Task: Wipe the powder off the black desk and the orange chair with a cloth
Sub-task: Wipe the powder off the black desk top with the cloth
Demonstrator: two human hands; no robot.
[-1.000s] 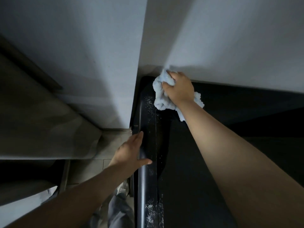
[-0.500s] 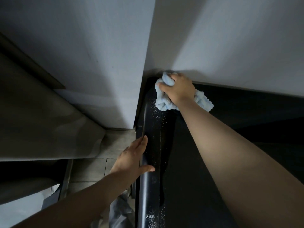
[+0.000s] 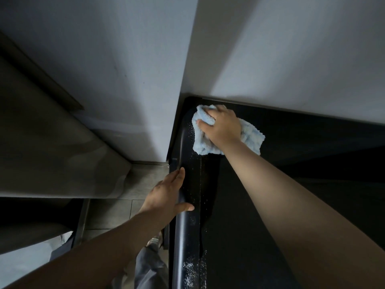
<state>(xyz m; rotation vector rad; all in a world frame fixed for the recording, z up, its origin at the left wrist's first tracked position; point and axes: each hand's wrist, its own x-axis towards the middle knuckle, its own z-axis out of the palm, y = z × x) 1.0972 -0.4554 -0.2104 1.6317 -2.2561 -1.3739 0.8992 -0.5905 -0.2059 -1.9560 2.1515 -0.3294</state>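
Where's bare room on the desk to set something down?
Free: the black desk right of the right forearm, below the grey wall; it looks bare, though dark. Crowded: the far left corner, where the right hand grips the light blue fluffy cloth, and the rounded left edge, with the left hand and white powder.

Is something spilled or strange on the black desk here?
Yes. White powder lies spilled along the left rim of the black desk: a thick patch near the bottom of the view and fine specks beside the blue cloth that the right hand grips at the far corner.
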